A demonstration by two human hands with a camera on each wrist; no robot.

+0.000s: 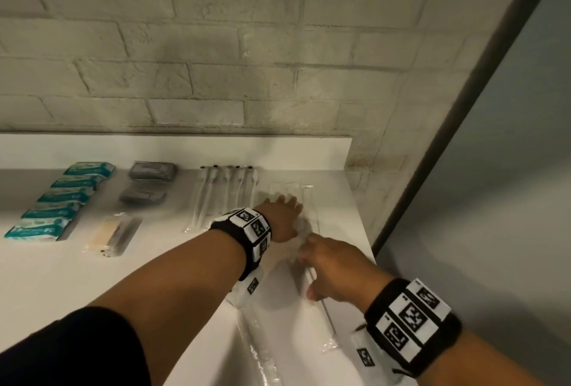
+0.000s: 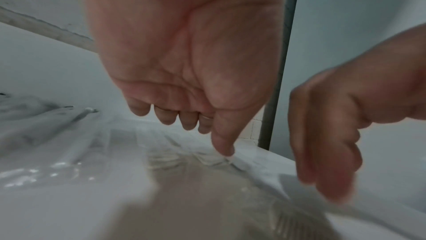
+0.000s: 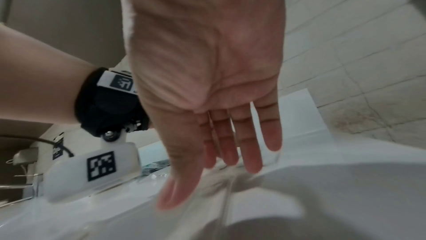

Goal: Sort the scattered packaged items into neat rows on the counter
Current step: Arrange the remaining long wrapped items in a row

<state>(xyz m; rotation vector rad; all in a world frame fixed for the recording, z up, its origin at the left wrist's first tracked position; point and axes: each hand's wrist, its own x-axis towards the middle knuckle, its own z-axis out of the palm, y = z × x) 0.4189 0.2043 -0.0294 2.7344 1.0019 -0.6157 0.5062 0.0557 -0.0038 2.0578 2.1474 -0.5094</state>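
A white tabletop [image 1: 173, 265] runs along a wall of pale painted brick [image 1: 216, 55]; at 3 o'clock a dark vertical frame [image 1: 457, 113] borders a smooth grey-blue panel [image 1: 509, 169]. At 9 o'clock five teal packets [image 1: 58, 200] lie in a slanting row. Toward 10 o'clock two grey packets [image 1: 148, 183] sit one behind the other, and nearer the viewer a beige item in clear wrap [image 1: 112, 232] lies alone. At 12 o'clock white wrapped sticks with dark tips [image 1: 222, 194] lie side by side. At 1 o'clock clear-wrapped packets [image 1: 290, 192] lie in a row, just beside the sticks.

The left hand [image 1: 282, 218] reaches to that row, its fingers loosely bent downward and its thumb [image 2: 222, 140] pointing down at crinkled clear wrap [image 2: 207, 160]; whether it grips anything cannot be told. The right hand [image 1: 336, 268], just beside it at 4 o'clock, has its fingers [image 3: 248, 145] extended and relaxed over a long clear-wrapped packet [image 1: 312, 286] on the tabletop, with no visible grasp. Both wrists carry black bands with square printed markers [image 1: 411, 317].
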